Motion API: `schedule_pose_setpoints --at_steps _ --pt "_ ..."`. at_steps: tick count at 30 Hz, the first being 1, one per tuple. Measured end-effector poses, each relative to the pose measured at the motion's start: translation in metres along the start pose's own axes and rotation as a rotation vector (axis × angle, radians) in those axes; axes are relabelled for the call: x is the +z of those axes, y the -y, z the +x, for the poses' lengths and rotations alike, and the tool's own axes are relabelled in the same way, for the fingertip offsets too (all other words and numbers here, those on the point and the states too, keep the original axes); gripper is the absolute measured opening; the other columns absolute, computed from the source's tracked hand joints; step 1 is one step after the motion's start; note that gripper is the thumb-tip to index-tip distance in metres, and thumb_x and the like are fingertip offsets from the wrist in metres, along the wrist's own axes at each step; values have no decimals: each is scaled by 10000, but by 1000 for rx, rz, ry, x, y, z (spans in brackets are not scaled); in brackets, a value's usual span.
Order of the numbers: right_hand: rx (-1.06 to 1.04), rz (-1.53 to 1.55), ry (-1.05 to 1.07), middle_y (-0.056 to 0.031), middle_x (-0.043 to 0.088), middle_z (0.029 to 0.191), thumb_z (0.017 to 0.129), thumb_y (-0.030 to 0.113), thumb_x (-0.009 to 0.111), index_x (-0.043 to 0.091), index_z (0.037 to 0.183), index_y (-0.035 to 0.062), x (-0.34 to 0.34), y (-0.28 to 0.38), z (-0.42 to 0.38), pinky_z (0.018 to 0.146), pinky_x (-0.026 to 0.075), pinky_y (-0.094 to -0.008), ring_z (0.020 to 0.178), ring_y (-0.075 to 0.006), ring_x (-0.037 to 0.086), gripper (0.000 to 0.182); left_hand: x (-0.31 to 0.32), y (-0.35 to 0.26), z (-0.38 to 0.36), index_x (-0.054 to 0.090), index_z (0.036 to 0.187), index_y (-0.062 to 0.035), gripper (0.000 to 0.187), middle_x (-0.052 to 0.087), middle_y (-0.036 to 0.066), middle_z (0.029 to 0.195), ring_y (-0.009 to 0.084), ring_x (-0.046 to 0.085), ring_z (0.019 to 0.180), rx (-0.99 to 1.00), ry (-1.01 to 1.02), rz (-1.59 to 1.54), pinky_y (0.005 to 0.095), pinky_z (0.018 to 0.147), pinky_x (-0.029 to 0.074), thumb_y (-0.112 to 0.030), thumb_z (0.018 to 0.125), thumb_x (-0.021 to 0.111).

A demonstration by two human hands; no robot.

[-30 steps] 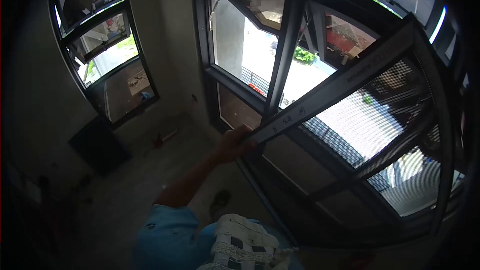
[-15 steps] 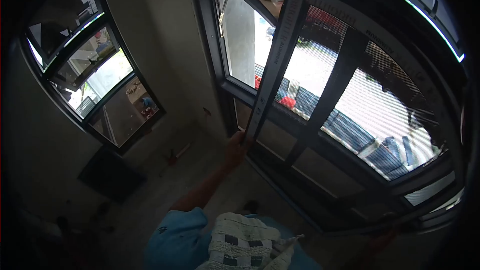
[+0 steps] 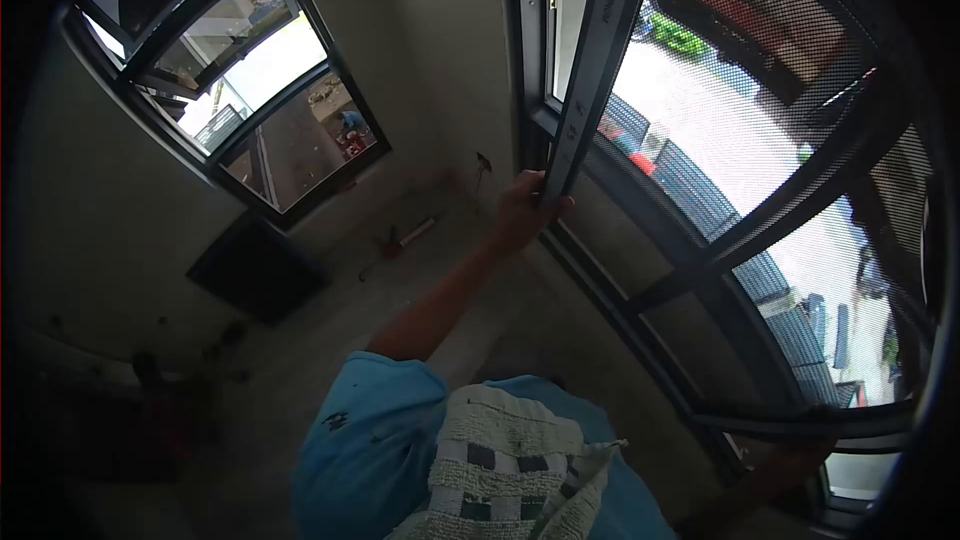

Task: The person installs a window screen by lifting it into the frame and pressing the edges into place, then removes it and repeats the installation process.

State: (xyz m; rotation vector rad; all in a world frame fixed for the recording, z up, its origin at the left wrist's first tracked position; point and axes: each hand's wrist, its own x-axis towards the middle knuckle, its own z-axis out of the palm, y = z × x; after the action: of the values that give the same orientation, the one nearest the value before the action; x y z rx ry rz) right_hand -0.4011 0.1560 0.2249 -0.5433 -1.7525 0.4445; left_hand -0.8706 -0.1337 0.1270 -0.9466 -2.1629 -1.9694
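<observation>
A dark metal-framed window screen [image 3: 690, 265], its mesh split by crossbars, leans close in front of me on the right. My left hand [image 3: 525, 210] is wrapped round the left side of its frame, thumb on the near face. Dim at the lower right, my right hand [image 3: 805, 458] is at the screen's opposite edge and appears to grip it; its fingers are hard to make out. Behind the screen is the window frame [image 3: 535, 40] in the wall, partly covered by it.
At the left, a second window [image 3: 245, 70] has a tilted-open sash. Below it a dark square panel [image 3: 258, 268] rests near the wall. A caulking gun-like tool [image 3: 405, 236] lies on the floor. A checked cloth [image 3: 500, 460] hangs over my blue shirt.
The view has swung right and down, so the room appears shifted. The screen has come nearer and tilted relative to the window opening, with my left hand still on its frame.
</observation>
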Motion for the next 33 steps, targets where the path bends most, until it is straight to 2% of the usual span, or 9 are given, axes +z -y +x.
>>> schedule_pose_setpoints --at_steps 5,8,9,11,15,18,24,27,33 --pt "-375 -313 145 -163 610 1027 956 228 469 537 1181 -40 39 6 39 810 516 -353 928 -274 614 356 -25 -5 58 634 1029 -28 323 568 52 956 138 614 820 -99 36 -53 283 728 508 -202 784 754" --pt "221 314 -76 -237 552 1142 897 352 527 317 1320 23 72 10 47 813 542 -410 970 -308 616 575 -35 26 87 638 1031 -32 319 573 43 978 129 618 816 -33 48 -49 268 717 506 -195 782 754" --pt "428 663 -218 -294 482 1247 851 513 570 78 1474 98 97 40 48 790 552 -460 986 -346 609 895 -41 36 99 640 1031 -32 323 572 45 982 128 618 815 4 41 -45 268 706 504 -196 778 757" --pt "354 859 -288 -206 628 876 855 285 580 310 1381 46 137 72 57 757 553 -448 755 -323 647 637 -51 53 118 641 1035 -28 346 577 49 952 115 611 795 72 -47 -33 262 675 499 -207 767 768" --pt "351 797 -332 -209 623 914 851 223 580 349 1343 20 176 77 67 762 554 -431 780 -312 645 580 -69 64 149 625 1035 -18 407 588 58 882 91 596 771 -220 -26 -241 257 660 498 -239 739 795" --pt "382 751 -342 -210 619 943 848 177 580 378 1315 0 199 67 74 766 556 -419 798 -304 643 539 -83 55 172 596 1001 -29 438 570 77 880 163 596 774 -374 34 -251 303 685 487 -231 691 831" --pt "409 684 -346 -214 611 1000 842 85 580 436 1259 -40 216 46 87 773 558 -395 834 -288 640 459 -62 103 195 563 1042 -17 517 570 50 867 103 577 723 54 -257 13 266 624 493 -219 662 850" --pt "412 669 -356 -216 608 1028 839 39 580 465 1231 -60 213 36 89 776 559 -382 852 -280 638 421 -63 107 199 562 1037 -36 513 555 64 892 139 574 725 -51 -172 -188 283 662 497 -228 659 850" --pt "385 750 -338 -220 600 1086 832 -54 580 523 1175 -100 194 8 86 783 561 -358 888 -264 635 350 -61 133 195 566 990 -30 476 545 99 895 221 588 744 102 -114 18 323 663 505 -176 635 846"
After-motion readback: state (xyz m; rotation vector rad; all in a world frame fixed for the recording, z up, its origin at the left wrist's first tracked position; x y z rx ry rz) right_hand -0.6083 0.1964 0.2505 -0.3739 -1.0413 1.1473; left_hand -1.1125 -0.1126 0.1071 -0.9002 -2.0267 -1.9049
